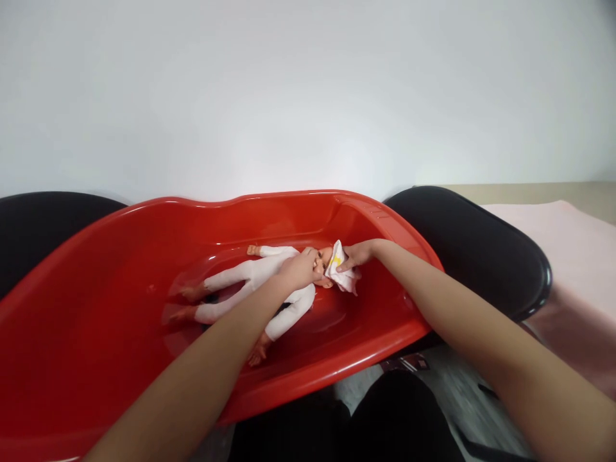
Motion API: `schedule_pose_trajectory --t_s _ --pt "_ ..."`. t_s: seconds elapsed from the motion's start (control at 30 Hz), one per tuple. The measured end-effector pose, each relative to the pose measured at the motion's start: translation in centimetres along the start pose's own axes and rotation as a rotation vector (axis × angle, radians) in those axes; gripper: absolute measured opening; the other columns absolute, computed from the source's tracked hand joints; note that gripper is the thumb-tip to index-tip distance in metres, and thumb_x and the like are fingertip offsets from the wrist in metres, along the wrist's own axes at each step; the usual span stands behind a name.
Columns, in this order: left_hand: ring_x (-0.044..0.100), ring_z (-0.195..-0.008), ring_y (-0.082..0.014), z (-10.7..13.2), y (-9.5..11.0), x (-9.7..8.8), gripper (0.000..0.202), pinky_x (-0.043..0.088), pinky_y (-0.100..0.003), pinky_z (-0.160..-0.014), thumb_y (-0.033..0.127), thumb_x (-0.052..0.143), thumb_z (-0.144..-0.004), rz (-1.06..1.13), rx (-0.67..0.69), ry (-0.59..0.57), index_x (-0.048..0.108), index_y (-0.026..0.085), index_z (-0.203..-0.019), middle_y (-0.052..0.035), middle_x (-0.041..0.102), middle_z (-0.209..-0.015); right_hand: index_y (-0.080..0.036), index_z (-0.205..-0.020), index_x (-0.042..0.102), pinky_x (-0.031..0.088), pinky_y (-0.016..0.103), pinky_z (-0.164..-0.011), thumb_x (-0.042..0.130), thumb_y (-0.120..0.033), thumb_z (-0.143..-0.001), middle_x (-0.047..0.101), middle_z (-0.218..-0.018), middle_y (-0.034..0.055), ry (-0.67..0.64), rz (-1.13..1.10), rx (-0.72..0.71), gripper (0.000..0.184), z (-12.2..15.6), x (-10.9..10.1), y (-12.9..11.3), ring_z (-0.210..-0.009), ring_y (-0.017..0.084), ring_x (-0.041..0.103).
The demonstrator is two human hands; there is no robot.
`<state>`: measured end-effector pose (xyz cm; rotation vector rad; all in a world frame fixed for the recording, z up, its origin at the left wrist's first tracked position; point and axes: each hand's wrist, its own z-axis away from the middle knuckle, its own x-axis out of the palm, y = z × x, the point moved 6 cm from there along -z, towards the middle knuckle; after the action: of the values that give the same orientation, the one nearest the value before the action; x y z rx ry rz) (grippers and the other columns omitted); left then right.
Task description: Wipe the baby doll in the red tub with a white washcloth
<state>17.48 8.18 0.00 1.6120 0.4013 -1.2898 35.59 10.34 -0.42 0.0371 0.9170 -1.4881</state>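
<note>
A baby doll (260, 273) with a white cloth body lies on its back in a red plastic baby bathtub (283, 221), its head to the right and its feet to the left. My left hand (301, 268) grips the doll at the chin and neck, and its fingers cover part of the doll's face. In my right hand (360, 254) is a folded white cloth (342, 276) with a yellow print and pinkish edges. The cloth rests against the top of the doll's head. Shallow water seems to lie around the doll's feet.
Black chairs flank the tub, one (471, 247) at the right and another (52, 221) at the left. A pale pink surface (577, 256) extends behind the right chair. A plain white wall (289, 96) rises behind the tub. My dark-clothed knees (404, 417) are below its near rim.
</note>
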Motion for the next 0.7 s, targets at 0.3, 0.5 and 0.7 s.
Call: schedule_pose_trajectory --t_s 0.3,0.5,0.7 --pt "0.069 -0.095 -0.0246 -0.2 0.1 0.3 0.043 0.048 -0.032 -0.076 0.039 0.080 -0.080 0.021 -0.002 0.020 0.055 0.022 -0.110 -0.0097 0.070 -0.116 -0.021 -0.134 0.056 0.050 0.039 -0.106 0.097 -0.048 -0.043 0.058 -0.139 0.0153 0.416 0.507 -0.044 0.104 -2.5 -0.3 -4.3 -0.134 0.038 0.052" --pt "0.068 -0.096 -0.0257 -0.5 -0.3 0.7 0.046 0.047 -0.032 -0.075 0.045 0.080 -0.079 0.037 0.002 0.000 0.055 0.024 -0.112 -0.0066 0.070 -0.113 -0.022 -0.127 0.059 0.059 0.035 -0.080 0.077 -0.059 -0.080 0.074 -0.114 0.0090 0.228 0.070 -0.146 0.063 -1.5 -0.8 -3.1 -0.093 0.026 0.073" --pt "0.066 -0.094 -0.0241 -0.8 -0.7 1.1 0.033 0.044 -0.033 -0.073 0.035 0.070 -0.085 -0.019 0.044 0.034 0.052 0.024 -0.111 -0.0063 0.068 -0.116 -0.018 -0.112 0.069 0.055 0.028 -0.084 0.047 -0.065 -0.100 0.077 -0.112 0.0116 0.444 0.020 0.055 0.053 -1.3 -2.5 -0.6 -0.096 0.025 0.073"
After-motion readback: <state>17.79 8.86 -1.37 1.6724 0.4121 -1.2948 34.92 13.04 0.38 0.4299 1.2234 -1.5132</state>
